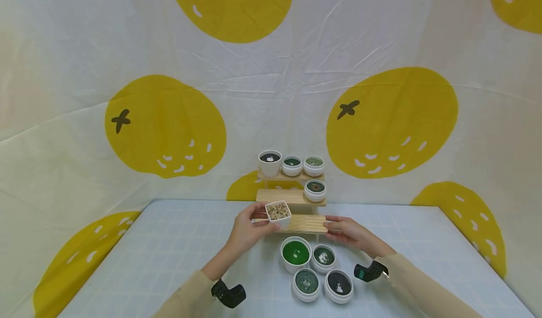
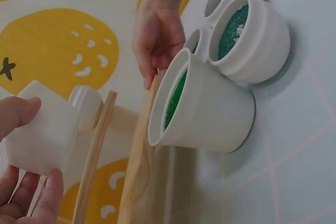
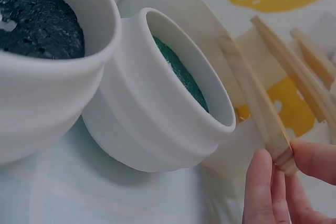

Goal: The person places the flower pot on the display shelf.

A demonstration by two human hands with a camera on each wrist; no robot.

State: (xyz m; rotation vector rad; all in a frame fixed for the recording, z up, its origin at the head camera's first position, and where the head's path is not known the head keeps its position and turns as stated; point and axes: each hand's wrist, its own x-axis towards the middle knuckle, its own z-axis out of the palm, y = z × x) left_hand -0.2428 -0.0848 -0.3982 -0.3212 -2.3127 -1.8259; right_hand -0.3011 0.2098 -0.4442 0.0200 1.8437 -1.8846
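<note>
A small square white pot filled with tan granules is held in my left hand, over the left part of the bottom tier. The left wrist view shows the thumb and fingers on opposite sides of this pot. My right hand pinches the right end of the lowest board of a three-tier wooden stand. Up close in the right wrist view, thumb and fingers squeeze the board's end. Just in front of the stand is a taller round pot with bright green filling.
On the top tier stand a taller pot with dark filling and two small round pots. One small pot sits at the right of the middle tier. Several round pots cluster in front on the light checked cloth.
</note>
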